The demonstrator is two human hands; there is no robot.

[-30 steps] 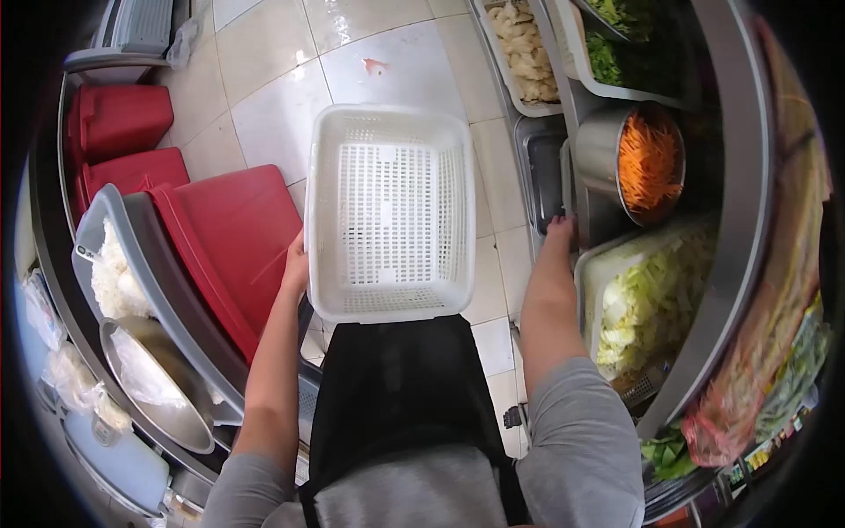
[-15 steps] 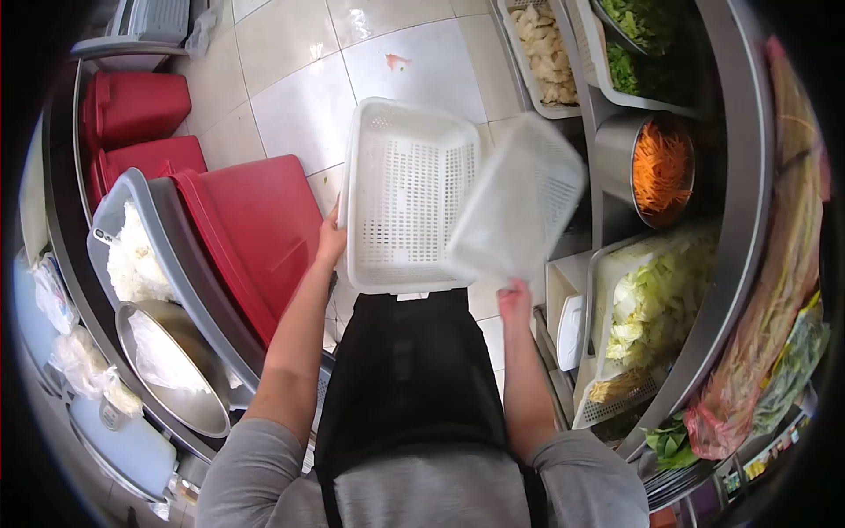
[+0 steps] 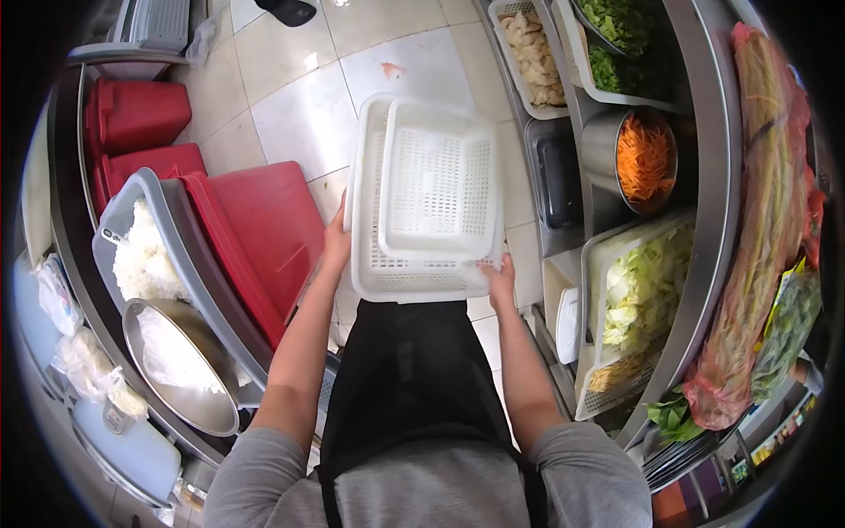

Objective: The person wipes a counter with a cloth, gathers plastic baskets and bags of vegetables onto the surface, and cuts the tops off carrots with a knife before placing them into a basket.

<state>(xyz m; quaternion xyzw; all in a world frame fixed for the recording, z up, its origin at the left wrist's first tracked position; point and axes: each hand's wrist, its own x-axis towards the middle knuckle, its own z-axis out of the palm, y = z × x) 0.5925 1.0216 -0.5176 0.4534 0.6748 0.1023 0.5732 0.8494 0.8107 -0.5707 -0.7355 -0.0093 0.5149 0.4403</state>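
A large white perforated basket (image 3: 370, 273) is held level in front of my apron. Inside it rests a smaller white basket (image 3: 437, 189), towards the upper right. My left hand (image 3: 337, 236) grips the large basket's left side, its fingers partly hidden under the rim. At the lower right corner, my right hand (image 3: 499, 280) is closed on the large basket's edge, near the small one's lower corner.
Right: a steel pot of shredded carrot (image 3: 645, 160), a basket of chopped cabbage (image 3: 650, 295), a black tray (image 3: 559, 180) and bagged vegetables (image 3: 748, 238). Left: red lids (image 3: 255, 238), a grey tub (image 3: 172, 211) and a steel bowl (image 3: 211, 400). A dark shoe (image 3: 289, 11) is on the floor ahead.
My right hand has brought the smaller basket from the right side into the large one and now grips the large one's edge. A shoe has appeared at the top.
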